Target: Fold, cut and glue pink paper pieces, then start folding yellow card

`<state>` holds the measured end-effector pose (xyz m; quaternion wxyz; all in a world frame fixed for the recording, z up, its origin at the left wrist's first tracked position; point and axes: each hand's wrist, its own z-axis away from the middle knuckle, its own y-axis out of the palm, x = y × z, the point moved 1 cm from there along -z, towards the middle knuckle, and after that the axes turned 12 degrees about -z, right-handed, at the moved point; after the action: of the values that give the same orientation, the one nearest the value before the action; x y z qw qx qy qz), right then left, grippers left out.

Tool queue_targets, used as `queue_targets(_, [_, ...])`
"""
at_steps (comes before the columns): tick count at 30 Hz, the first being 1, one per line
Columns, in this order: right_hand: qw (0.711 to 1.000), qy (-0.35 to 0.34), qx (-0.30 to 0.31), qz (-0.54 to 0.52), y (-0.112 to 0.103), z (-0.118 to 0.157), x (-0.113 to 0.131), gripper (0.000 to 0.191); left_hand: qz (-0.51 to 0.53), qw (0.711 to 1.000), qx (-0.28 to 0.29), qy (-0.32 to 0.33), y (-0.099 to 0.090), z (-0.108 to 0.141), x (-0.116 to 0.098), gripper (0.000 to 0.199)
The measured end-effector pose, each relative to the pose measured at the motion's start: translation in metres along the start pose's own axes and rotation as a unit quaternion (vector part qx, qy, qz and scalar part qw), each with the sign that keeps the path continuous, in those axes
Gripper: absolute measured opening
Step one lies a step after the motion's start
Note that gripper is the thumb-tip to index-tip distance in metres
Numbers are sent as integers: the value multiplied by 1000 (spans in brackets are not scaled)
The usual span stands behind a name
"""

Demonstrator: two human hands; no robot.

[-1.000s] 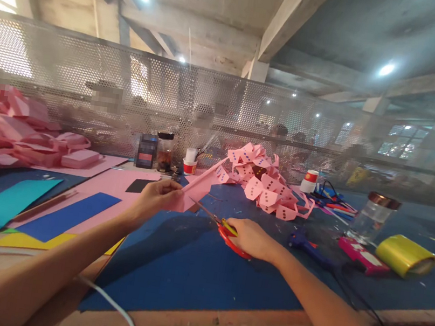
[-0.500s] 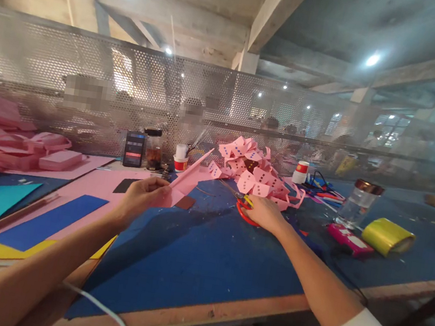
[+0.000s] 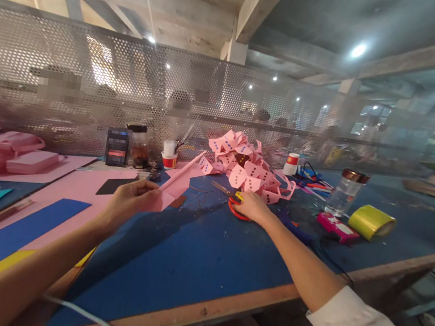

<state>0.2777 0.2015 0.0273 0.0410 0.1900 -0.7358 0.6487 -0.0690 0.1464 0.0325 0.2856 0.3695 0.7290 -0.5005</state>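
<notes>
Folded pink paper (image 3: 175,186) is pinched between the thumb and fingers of my left hand (image 3: 136,200), raised over the blue table mat (image 3: 169,265). My right hand (image 3: 254,207) is closed at the handles of red-and-yellow scissors (image 3: 238,210), whose blades point left toward the paper without touching it. Right behind the scissors lies a heap of pink paper pieces (image 3: 254,174) with small dark dots. How far my right fingers go through the handles is hidden.
Left are pink paper bundles (image 3: 33,161), a blue sheet (image 3: 23,229) and a phone (image 3: 117,147) beside a dark jar (image 3: 138,146). Right are a clear bottle (image 3: 346,193), a pink box (image 3: 337,228) and a yellow roll (image 3: 372,222). A perforated screen (image 3: 197,81) stands behind.
The view has turned slightly right, so most things appear further left. Both hands keep their hold, on the pink paper and at the scissors.
</notes>
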Motion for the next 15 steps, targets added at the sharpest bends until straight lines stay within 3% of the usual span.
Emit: queue_targets(15, [1000,-10,-1,0,0,1,-6,39,-9,1000,-4,0,2,1,-1,36])
